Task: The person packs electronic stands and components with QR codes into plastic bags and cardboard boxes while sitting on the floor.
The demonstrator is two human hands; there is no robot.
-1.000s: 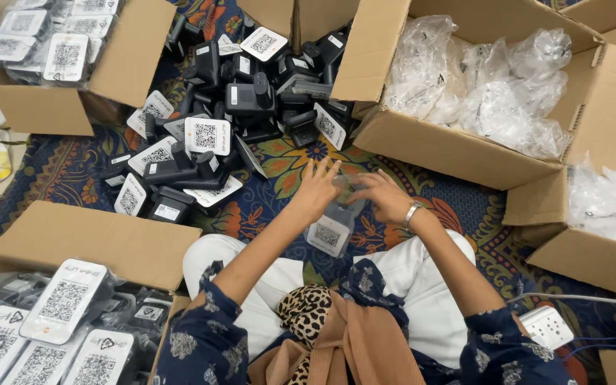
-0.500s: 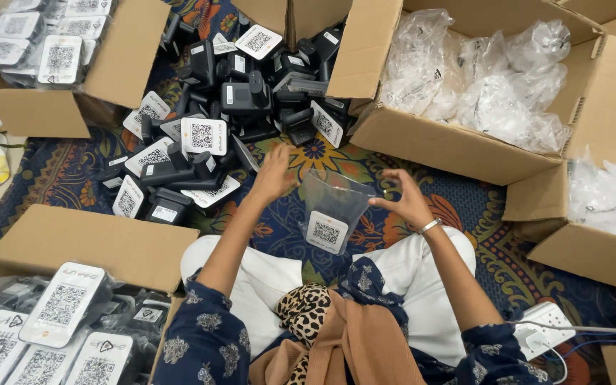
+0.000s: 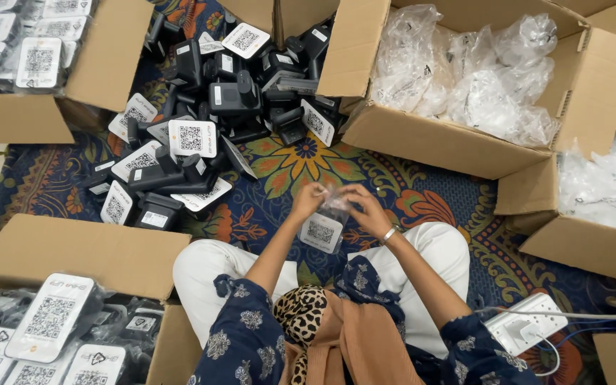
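Open passage: the bare strip of patterned blue floral rug (image 3: 301, 160) ahead of the knees. It is bounded on the left by a heap of black plastic devices with white code labels (image 3: 201, 121), on the right by an open brown cardboard box of clear plastic bags (image 3: 436, 142), and nearer left by a flattened cardboard flap (image 3: 80, 246).

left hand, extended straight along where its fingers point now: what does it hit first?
The left hand points up and right, already touching the clear bag that the right hand also grips. Past that, probably bare patterned rug, then the cardboard box of plastic bags; depth is unclear.
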